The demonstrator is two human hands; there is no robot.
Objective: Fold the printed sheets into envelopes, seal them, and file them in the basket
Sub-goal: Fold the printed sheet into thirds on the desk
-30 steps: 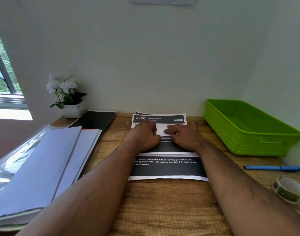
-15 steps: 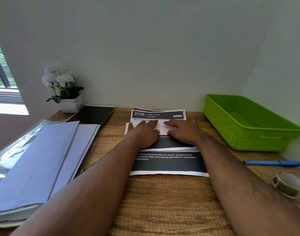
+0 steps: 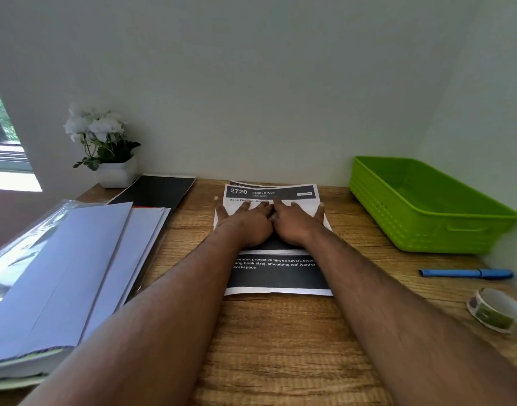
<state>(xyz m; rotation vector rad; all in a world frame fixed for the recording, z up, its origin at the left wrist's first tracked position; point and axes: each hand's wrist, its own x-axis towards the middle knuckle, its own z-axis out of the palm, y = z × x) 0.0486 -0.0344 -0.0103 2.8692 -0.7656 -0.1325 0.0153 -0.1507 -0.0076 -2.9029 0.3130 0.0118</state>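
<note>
A printed sheet (image 3: pixel 277 276) with black bands and white text lies on the wooden desk (image 3: pixel 280 347), its upper part folded over so a white flap shows. My left hand (image 3: pixel 247 222) and my right hand (image 3: pixel 296 221) lie side by side, flat on that folded part, fingers straight and pressing the paper down. More printed sheets (image 3: pixel 280 191) headed "2720" lie just beyond my fingertips. A green plastic basket (image 3: pixel 427 206) stands at the right, with nothing visible inside. White envelopes (image 3: pixel 75 259) are stacked at the left.
A blue pen (image 3: pixel 465 273) and a roll of tape (image 3: pixel 496 310) lie at the right, near the wall. A white pot of flowers (image 3: pixel 104 148) and a black notebook (image 3: pixel 154 190) sit at the back left. A clear plastic sleeve (image 3: pixel 22 247) lies under the envelopes.
Both hands have slid farther from me over the folded flap and now lie flatter, fingers spread. The view has tilted slightly.
</note>
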